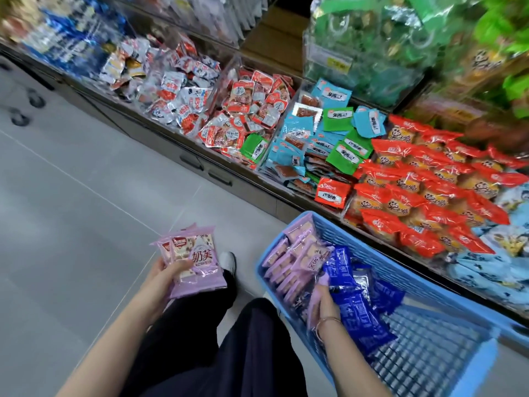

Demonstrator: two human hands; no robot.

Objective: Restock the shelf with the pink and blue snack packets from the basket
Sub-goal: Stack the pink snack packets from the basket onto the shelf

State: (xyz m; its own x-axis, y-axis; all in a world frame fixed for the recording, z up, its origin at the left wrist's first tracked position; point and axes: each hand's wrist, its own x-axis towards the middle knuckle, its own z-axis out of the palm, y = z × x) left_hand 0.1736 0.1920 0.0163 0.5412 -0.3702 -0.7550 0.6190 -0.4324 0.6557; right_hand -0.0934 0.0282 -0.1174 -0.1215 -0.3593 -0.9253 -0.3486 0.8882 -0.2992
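Lower centre: left hand (167, 270) clutches stack of pink packets (192, 257); right hand (325, 306), lower right, pinches another in blue basket (423, 285) w/ blue packets (357, 310). Best: square stack, lift clear.

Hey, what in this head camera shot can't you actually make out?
- Right hand: fingers buried among packets in the basket, so its grip is unclear.
- Pink packets in the left hand: stacked, the front one hides the count.
- Top shelf bags: motion blur, labels unreadable.
- Basket's near corner: partly hidden by the right arm.
- Small print on blue packets: too small.
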